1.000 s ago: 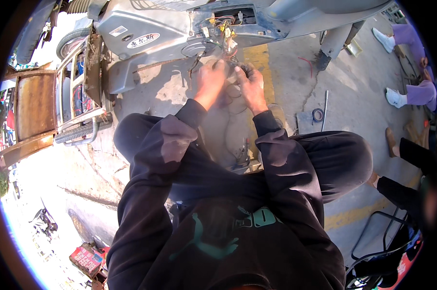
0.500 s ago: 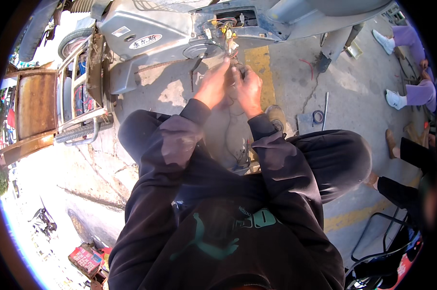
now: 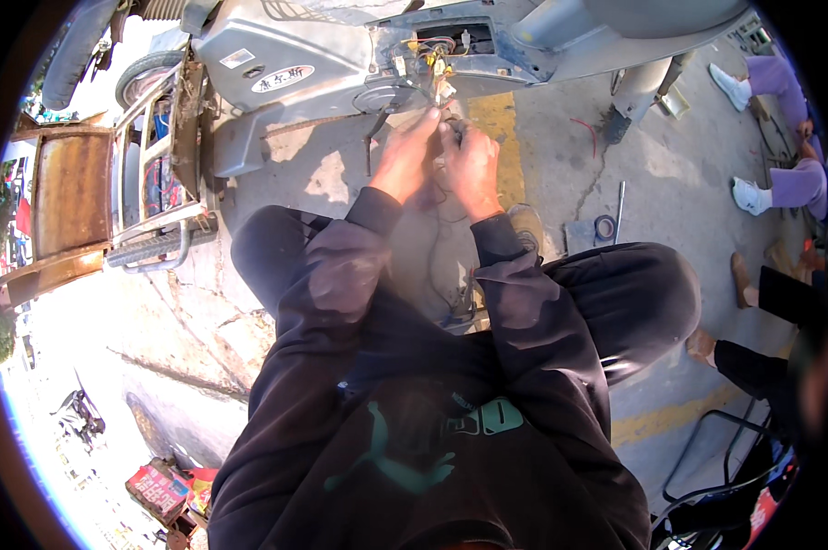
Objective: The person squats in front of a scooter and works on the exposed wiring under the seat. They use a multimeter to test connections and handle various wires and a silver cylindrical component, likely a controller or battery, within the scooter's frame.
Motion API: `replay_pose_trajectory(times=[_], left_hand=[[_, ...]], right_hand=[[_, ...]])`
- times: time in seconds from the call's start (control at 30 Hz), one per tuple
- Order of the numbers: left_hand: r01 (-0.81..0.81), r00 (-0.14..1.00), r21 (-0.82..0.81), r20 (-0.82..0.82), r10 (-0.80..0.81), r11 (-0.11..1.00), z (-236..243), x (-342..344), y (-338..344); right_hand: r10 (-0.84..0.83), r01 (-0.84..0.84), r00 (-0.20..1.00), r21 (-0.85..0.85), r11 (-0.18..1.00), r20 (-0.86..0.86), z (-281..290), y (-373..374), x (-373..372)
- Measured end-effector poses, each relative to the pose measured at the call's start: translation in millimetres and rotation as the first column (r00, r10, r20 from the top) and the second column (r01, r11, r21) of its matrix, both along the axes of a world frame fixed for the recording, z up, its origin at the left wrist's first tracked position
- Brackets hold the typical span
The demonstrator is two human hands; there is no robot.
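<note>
A bundle of wires [image 3: 439, 81] hung from an open panel in the side of a grey scooter [image 3: 313, 64], just above both hands. The left hand [image 3: 405, 156] and right hand [image 3: 471, 163] were side by side, fingers pinched on the wires. A roll of tape [image 3: 604, 225] and a metal rod [image 3: 619, 203] lay on the concrete ground [image 3: 670, 183] nearby, to the right.

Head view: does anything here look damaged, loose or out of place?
Yes. The grey scooter body has an open cavity with a tangle of wires spilling out; the left hand and right hand are at them. A roll of tape and a thin metal rod lie loose on the cracked concrete ground.
</note>
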State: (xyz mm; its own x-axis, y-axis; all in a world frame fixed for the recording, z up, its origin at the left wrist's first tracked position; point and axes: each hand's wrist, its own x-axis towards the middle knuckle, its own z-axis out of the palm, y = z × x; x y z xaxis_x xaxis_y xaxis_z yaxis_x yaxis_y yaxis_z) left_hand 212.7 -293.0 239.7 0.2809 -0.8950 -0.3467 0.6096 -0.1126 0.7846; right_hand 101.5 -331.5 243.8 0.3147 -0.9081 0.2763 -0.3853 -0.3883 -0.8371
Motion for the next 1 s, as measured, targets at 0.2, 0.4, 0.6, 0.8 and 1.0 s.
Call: replay_pose_trajectory(times=[0.2, 0.4, 0.6, 0.8, 1.0], left_hand=[[0.056, 0.993, -0.045, -0.106, -0.06, 0.997, -12, 5, -3], [0.066, 0.998, 0.034, 0.005, -0.066, 0.997, -23, 12, -8], [-0.025, 1.0, 0.06, -0.013, 0.026, 0.998, -20, 5, -6], [-0.156, 0.988, 0.078, 0.022, 0.155, 0.985, 1, -13, -17], [-0.117, 0.972, 0.06, -0.198, 0.126, 0.991, -1, -13, -19]], right_hand=[[-0.067, 0.068, 0.997, -0.037, 0.997, 0.041, -9, -2, 6], [-0.13, 0.128, 0.991, -0.09, 0.988, -0.02, -8, -1, 10], [-0.149, 0.146, 0.988, -0.095, 0.985, -0.032, -13, -2, 11], [-0.254, 0.258, 0.966, 0.094, 0.961, -0.052, -11, 8, 23], [-0.267, 0.262, 0.963, 0.098, 0.96, 0.034, -12, 6, 22]])
